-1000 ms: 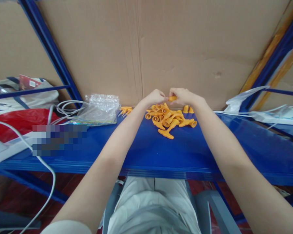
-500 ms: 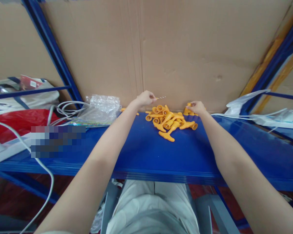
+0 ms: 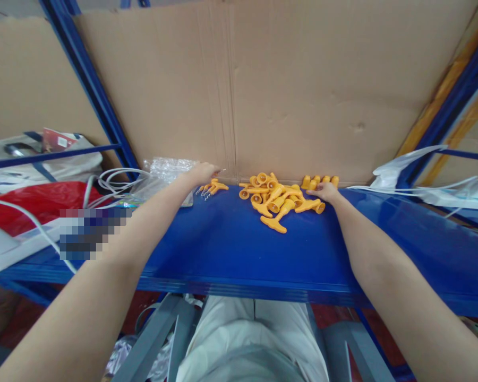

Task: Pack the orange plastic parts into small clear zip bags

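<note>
My left hand (image 3: 207,171) is closed on a corkscrew, and only a thin metal tip shows past the fingers. Right below it lies a small group of yellow-handled corkscrews (image 3: 214,187) with bare spirals. My right hand (image 3: 326,191) is at the back right, its fingers closed at a yellow bell-shaped cap (image 3: 313,184). Behind that cap stands a short row of similar caps (image 3: 326,179). Between my hands is a pile of yellow corkscrews (image 3: 274,207) with T-shaped handles and bell-shaped caps, jumbled together.
The blue shelf (image 3: 223,249) is backed by a cardboard sheet (image 3: 287,90). Clear plastic bags (image 3: 169,172), white cables (image 3: 121,175) and a red bag (image 3: 40,204) lie on the left. A white power strip (image 3: 454,197) and cable lie on the right.
My left hand has moved left with the corkscrew, from beside the pile to above the bare-spiral group. The right hand has lowered slightly, uncovering the row of caps.
</note>
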Demonstrator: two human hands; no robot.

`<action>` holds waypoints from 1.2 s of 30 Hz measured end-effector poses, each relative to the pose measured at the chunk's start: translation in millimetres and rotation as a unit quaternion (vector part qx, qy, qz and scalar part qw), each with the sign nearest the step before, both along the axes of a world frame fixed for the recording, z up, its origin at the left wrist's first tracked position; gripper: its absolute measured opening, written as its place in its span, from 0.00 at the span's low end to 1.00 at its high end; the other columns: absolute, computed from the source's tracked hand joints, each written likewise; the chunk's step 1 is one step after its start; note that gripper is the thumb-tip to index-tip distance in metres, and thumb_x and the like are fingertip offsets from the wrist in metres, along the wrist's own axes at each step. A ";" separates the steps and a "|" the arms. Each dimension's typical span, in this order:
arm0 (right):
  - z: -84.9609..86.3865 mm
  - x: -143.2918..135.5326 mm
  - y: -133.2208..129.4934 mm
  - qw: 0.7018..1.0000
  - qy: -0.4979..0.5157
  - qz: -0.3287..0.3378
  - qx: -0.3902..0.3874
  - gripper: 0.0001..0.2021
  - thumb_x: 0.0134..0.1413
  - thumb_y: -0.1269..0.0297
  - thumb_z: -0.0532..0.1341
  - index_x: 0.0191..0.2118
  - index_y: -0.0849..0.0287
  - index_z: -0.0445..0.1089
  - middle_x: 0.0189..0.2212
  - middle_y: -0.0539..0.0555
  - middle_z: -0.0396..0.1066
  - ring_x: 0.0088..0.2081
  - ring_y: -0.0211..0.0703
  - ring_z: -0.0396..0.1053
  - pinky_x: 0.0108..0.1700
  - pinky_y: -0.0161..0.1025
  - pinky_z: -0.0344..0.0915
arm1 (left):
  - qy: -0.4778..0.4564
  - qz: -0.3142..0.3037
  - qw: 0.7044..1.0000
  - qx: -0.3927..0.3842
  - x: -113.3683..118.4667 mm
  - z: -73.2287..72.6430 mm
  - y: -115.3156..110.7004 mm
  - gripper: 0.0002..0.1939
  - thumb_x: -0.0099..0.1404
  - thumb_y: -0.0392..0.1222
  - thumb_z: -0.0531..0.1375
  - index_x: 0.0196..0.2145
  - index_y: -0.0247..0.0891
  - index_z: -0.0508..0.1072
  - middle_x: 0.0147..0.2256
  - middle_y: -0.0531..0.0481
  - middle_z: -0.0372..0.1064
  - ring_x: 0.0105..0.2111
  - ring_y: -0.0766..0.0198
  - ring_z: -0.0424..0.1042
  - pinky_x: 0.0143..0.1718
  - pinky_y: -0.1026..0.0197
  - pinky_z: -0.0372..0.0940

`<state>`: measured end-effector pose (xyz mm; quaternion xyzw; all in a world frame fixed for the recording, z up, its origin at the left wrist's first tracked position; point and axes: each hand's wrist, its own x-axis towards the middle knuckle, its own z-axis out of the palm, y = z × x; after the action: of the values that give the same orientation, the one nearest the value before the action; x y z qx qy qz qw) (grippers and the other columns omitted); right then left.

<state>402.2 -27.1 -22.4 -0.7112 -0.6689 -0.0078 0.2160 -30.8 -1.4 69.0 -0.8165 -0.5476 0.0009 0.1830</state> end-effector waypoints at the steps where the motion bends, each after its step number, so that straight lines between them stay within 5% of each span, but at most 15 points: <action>1: -0.9 -0.6 0.5 1.000 0.005 -0.009 -0.003 0.15 0.54 0.56 0.62 0.21 0.55 0.62 0.20 0.53 0.64 0.30 0.48 0.69 0.36 0.43 0.65 | 0.007 -0.004 1.000 0.004 -4.8 -1.7 0.6 0.20 0.65 0.37 0.56 0.53 0.43 0.75 0.52 0.43 0.76 0.53 0.53 0.72 0.48 0.61 0.60; 8: -6.9 -9.2 7.1 0.997 -0.020 -0.077 -0.013 0.15 0.57 0.55 0.60 0.33 0.63 0.75 0.28 0.61 0.73 0.37 0.55 0.73 0.39 0.42 0.67 | 0.095 -0.032 0.993 0.055 -25.2 -14.4 -3.1 0.18 0.69 0.36 0.52 0.50 0.40 0.77 0.50 0.42 0.76 0.52 0.55 0.74 0.50 0.61 0.62; 17: -8.7 -9.1 10.0 0.996 -0.040 -0.075 -0.026 0.17 0.62 0.55 0.58 0.39 0.64 0.78 0.33 0.66 0.76 0.41 0.60 0.74 0.42 0.45 0.67 | 0.138 -0.038 0.989 0.035 -37.9 -33.2 -4.4 0.20 0.70 0.33 0.51 0.50 0.47 0.78 0.45 0.45 0.79 0.47 0.57 0.77 0.48 0.62 0.62; 36: 11.0 -26.7 -6.0 0.988 -0.056 -0.094 -0.105 0.22 0.64 0.56 0.56 0.50 0.72 0.74 0.45 0.71 0.75 0.51 0.61 0.72 0.49 0.44 0.66 | 0.074 0.023 0.997 -0.026 -14.3 -44.7 0.3 0.20 0.72 0.40 0.50 0.56 0.47 0.75 0.52 0.45 0.77 0.52 0.54 0.75 0.51 0.61 0.64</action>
<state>375.5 -33.1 -11.4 -0.7880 -0.6074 0.0023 0.1003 -45.2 -1.1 24.3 -0.8056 -0.5512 0.0804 0.2016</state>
